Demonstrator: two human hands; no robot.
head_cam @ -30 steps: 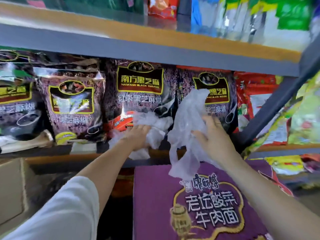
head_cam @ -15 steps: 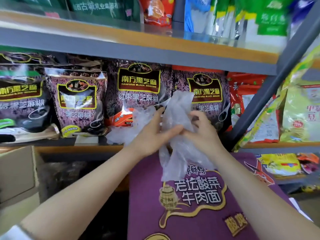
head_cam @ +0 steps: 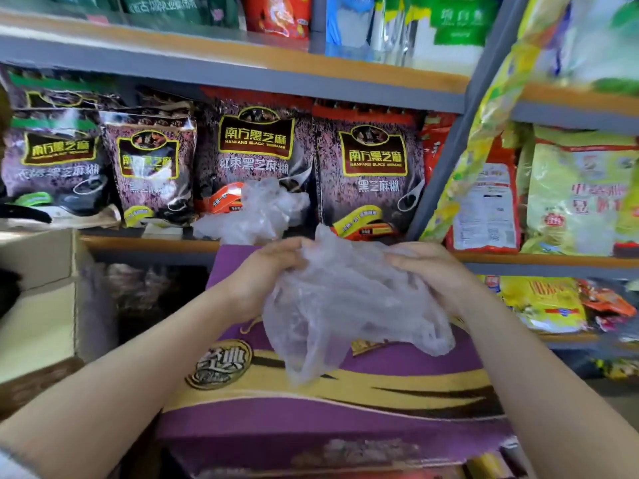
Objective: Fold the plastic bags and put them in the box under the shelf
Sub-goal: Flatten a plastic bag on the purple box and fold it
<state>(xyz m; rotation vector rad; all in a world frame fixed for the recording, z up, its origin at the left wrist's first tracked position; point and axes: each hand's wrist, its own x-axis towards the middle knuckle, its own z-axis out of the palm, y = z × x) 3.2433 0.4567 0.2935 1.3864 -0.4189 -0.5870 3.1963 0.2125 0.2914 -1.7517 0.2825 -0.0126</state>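
**One bag gripped in both hands, a second heap left on the shelf**

A thin clear plastic bag (head_cam: 349,302) is held between the left hand (head_cam: 266,267) and the right hand (head_cam: 432,271), each closed on an upper corner, and its crumpled body is draped down over the purple carton (head_cam: 345,392) just below the hands. On that carton only the characters "经典" can be read, set in a round emblem below the left wrist. Just beyond the left hand a second crumpled heap of plastic bags (head_cam: 256,212) is seen resting on the shelf edge (head_cam: 148,243). Behind it four dark purple packets are counted in a row; on the packet (head_cam: 371,167) beyond the right hand "南方黑芝麻", "NANFANG BLACK SESAME" and "黑芝麻糊" are printed. Far left of the left hand an open cardboard box (head_cam: 41,292) is seen under the shelf; its contents cannot be made out.
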